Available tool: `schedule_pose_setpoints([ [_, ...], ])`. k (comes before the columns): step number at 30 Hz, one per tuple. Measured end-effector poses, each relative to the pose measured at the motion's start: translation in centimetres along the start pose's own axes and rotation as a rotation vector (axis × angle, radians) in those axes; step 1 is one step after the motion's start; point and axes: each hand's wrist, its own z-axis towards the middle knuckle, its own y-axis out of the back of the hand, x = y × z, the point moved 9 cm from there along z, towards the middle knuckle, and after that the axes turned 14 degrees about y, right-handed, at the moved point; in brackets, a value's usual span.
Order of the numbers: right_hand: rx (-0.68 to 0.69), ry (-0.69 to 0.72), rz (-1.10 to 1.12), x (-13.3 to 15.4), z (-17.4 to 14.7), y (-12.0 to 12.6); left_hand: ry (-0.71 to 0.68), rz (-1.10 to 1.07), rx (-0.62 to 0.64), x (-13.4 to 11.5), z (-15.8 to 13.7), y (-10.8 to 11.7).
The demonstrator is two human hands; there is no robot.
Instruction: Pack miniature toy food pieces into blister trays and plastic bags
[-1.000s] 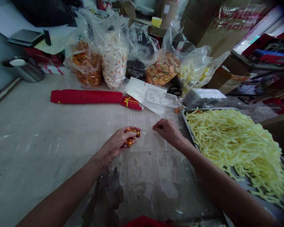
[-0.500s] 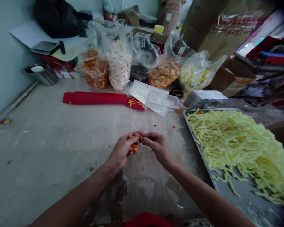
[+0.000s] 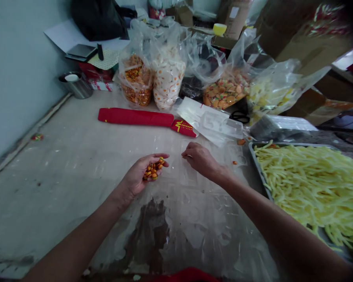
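Note:
My left hand (image 3: 138, 172), palm up, is cupped around a small heap of orange candies (image 3: 153, 169) with dark bands. Its fingers curl under and beside them. To the right, and apart from it, my right hand (image 3: 198, 158) is low over the clear plastic trays (image 3: 191, 203), thumb and fingertips pinched together. Whatever sits between those fingertips is too small or hidden to make out. One similar orange candy (image 3: 234, 162) lies to the right of my right hand.
A metal tray (image 3: 263, 172) heaped with pale yellow strips stands at right. Along the back are clear bags of sweets (image 3: 167, 78), a red cloth-like strip (image 3: 135, 116), stacked clear containers (image 3: 282, 127), scissors (image 3: 239, 116) and a steel cup (image 3: 79, 88). Cardboard boxes (image 3: 308, 43) stand behind.
My hands have separated: the right has left the candies in my left palm and moved forward over the trays. My left hand has opened out somewhat. The view has turned slightly left.

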Motion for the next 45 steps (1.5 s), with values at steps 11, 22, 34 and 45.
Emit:
schedule_pose_setpoints([
  [11,-0.214,0.229,0.265,6.6,0.8,2.9,0.013,0.057,0.007,0.8,-0.5,0.3],
  [22,-0.251,0.040,0.564,8.6,-1.9,-0.9,0.144,0.042,-0.031,4.4,-1.6,1.0],
  [34,-0.164,-0.308,0.032,1.8,6.5,-2.8,0.010,-0.003,-0.182,0.3,-4.3,7.5],
  [45,0.139,-0.123,-0.211,3.2,9.2,-2.9,-0.068,-0.012,-0.152,-1.7,-4.4,8.9],
])
